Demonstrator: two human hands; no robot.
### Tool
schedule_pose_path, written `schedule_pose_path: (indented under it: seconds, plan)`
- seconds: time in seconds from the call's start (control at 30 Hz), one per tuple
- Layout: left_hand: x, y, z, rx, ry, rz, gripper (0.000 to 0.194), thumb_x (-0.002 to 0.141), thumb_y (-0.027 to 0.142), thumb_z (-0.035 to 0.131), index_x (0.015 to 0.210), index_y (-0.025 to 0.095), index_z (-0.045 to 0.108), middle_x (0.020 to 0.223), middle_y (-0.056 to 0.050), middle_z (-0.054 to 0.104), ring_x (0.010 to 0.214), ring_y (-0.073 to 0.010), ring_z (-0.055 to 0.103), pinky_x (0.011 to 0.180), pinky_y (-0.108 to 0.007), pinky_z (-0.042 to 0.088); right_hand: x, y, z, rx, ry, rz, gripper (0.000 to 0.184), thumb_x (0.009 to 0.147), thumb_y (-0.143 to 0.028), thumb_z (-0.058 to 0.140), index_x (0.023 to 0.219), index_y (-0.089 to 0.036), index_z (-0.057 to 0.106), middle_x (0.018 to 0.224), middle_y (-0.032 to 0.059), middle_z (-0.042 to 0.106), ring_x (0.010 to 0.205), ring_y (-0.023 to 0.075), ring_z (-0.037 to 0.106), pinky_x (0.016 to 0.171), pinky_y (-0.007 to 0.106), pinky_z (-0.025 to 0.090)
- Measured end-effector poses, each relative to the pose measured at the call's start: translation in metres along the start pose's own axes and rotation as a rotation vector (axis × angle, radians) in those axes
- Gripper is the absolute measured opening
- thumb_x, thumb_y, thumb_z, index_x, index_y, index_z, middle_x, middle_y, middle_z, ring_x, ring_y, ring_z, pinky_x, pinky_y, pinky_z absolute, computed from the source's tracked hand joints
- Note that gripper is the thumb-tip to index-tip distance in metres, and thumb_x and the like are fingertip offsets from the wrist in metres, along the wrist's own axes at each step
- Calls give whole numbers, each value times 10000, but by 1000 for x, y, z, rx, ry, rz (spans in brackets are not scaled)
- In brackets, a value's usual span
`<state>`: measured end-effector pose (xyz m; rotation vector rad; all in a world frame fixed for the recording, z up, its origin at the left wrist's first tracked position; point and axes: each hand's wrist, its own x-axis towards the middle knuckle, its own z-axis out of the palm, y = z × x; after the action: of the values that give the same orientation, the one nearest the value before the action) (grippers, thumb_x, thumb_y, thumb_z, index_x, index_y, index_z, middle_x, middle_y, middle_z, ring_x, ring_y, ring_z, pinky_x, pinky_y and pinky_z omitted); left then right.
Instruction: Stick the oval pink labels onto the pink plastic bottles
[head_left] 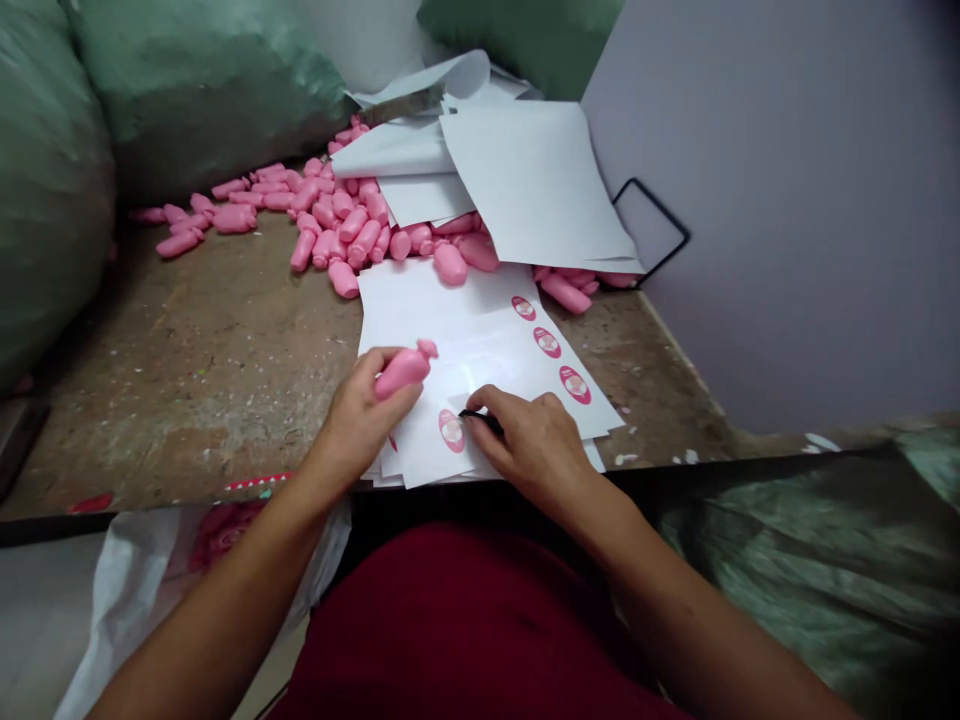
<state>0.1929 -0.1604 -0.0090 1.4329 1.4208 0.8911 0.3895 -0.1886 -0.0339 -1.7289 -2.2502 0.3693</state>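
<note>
**"Where's the pink plastic bottle [405, 368]?"**

"In the left hand [358, 412], held up just above the sheets. The hand is closed around the bottle's body, and its narrow end pokes out to the right."

**"And the right hand [534, 446]?"**

"Also closed, pinching a thin black tool [480, 421]. Its tip seems to touch the top sheet, but it's too small to tell whether it's a pen or a blade."

**"What's under them?"**

"A stack of white sheets [442, 325] with pink oval labels [547, 342] in a row down the right side. One label sits just beside the tool's tip, and another is partly hidden by the left hand. The stack lies at the near edge of the bench [187, 370]."

**"What's behind the stack?"**

"A heap of loose pink bottles [345, 215] on the bench, trailing toward the back left corner. Loose white sheets [532, 170] lie over the heap's right side, near the back right corner."

**"And around the bench?"**

"Bulging green sacks [202, 90] stand along the back and left. On the right are a lilac panel [772, 200] and a black wire frame [660, 225]. Below the near edge, a dark red garment [465, 620] shows between the arms, with a white sack [127, 600] to the left."
</note>
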Motion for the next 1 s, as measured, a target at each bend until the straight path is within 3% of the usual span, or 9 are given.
schedule_pose_path:
  seconds: [0.1,0.17,0.33,1.0]
  plan:
    - [9,2,22,-545,-4,-245,363,760,305,712,1065,191,551,1045,-78,665,928,-201,660,885,-383,522,2,-1,2,-34,4,-23,139,945,-249,504,968,-203,634,796,15,759,595,160,582,701,320,253]
    - [12,-1,33,-682,23,-298,358,747,263,729,1036,179,535,975,-73,679,938,-185,667,920,-367,513,2,-1,2,-55,9,-37,138,950,-247,498,958,-202,629,822,22,766,604,160,585,701,318,240]
    - [12,-5,38,-691,74,-319,357,748,243,725,1042,173,534,923,-56,677,951,-176,654,922,-352,512,-1,0,4,-73,19,-42,137,952,-247,495,939,-199,623,841,27,775,629,170,598,697,319,221]
    - [12,-4,36,-650,34,-314,366,723,260,733,1031,185,550,927,-52,653,965,-184,626,946,-368,497,0,-4,9,-96,64,-33,165,960,-266,482,917,-200,627,794,32,757,591,167,557,677,318,204]
